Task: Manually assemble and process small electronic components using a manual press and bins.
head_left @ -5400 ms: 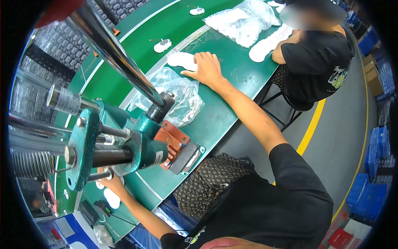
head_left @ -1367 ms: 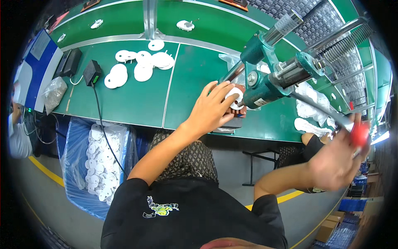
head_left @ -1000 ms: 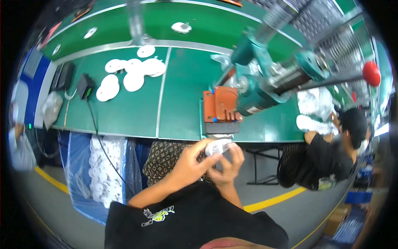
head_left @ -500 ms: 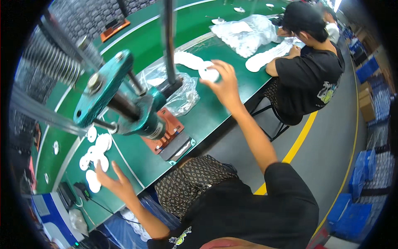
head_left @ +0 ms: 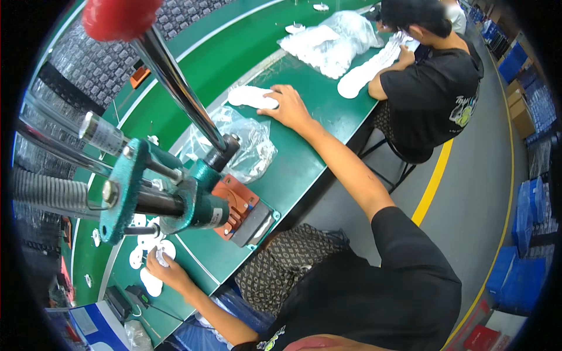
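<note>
At the end of a row of overlapping white round discs, my right hand has its fingers closed round the edge of the last disc. Down at the left, my left hand reaches into a scattered group of white discs, its thumb and fingers pinched about one of them. Between my hands stands a green hand press with a chrome lever and a red ball knob. An orange fixture block sits at the press's foot; no hand touches it.
A crumpled clear plastic bag lies behind the press. Farther along the green table, a person in black works beside a larger bag and another disc row. A green conveyor runs behind.
My right hand has brought a white disc left and down onto the row's end. My left hand has gone from hovering open to pinching among the scattered discs. The view has shifted.
</note>
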Demonstrator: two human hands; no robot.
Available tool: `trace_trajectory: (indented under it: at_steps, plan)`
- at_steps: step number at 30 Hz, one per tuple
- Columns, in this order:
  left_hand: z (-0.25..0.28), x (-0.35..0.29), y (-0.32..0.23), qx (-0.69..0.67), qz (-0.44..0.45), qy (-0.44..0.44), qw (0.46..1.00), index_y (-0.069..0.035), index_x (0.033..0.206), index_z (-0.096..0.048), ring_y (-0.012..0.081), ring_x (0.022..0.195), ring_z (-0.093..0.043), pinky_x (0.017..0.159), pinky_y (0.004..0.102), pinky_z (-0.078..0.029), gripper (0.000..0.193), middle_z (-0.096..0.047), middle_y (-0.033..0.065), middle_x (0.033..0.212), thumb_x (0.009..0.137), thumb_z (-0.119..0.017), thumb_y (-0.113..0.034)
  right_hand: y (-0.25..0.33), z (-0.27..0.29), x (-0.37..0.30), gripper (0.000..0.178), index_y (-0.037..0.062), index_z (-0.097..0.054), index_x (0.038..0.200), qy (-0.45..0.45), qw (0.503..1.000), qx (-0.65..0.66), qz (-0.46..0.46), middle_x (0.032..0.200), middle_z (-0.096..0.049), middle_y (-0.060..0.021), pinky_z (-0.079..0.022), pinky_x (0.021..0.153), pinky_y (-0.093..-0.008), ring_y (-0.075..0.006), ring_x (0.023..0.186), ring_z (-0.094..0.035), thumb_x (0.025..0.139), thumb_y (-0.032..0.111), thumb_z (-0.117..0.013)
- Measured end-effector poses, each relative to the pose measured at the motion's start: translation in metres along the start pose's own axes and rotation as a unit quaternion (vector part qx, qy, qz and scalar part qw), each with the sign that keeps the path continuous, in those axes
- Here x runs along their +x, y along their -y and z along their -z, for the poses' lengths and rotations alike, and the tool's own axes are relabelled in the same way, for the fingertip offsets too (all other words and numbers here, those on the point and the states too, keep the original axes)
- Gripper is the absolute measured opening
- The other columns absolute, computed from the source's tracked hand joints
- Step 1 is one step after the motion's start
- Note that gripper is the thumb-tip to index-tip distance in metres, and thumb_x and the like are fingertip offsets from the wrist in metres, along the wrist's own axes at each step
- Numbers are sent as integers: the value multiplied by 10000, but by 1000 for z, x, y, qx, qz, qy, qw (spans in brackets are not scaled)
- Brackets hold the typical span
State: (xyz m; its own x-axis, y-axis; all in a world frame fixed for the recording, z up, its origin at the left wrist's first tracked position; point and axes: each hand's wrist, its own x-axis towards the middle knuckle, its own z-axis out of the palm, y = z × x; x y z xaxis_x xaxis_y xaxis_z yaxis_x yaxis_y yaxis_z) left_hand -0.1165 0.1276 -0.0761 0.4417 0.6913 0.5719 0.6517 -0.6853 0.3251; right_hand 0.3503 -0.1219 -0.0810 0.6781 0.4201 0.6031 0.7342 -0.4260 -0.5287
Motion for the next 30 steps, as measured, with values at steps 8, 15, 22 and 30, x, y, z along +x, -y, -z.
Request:
trace_trajectory:
  at_steps: [8,15,22,30]
  plan:
    - [3,-6,-23,95,30,-50,994,-26,1272,-589,399,1217,-490,1026,511,-379,479,-533,210,1310,878,-723,-263,80,40,-65,160,42,-643,953,-13,980,196,13,1070,-641,-131,-491,839,-412,-309,999,-595,819,101,-706]
    - [5,-10,-25,135,-13,11,991,-73,1312,-588,388,1250,-484,1040,513,-374,638,-523,192,1356,814,-785,-419,102,-15,-74,227,15,-579,988,125,978,5,169,1017,-581,-127,-475,808,-430,-329,997,-572,802,77,-693]
    - [8,-3,-23,59,-25,-5,998,-46,1222,-625,303,1173,-583,1138,530,-282,416,-633,137,1248,895,-716,-288,103,-16,-64,182,-14,-603,967,181,972,-25,148,1002,-598,-215,-507,782,-459,-374,960,-607,787,8,-588]
    - [14,1,-36,58,-99,-39,993,-9,1289,-584,427,1361,-388,1137,520,-289,508,-455,240,1441,858,-743,-224,103,-16,-62,170,-7,-591,941,142,982,30,118,946,-624,-203,-495,812,-495,-391,926,-606,884,141,-654]
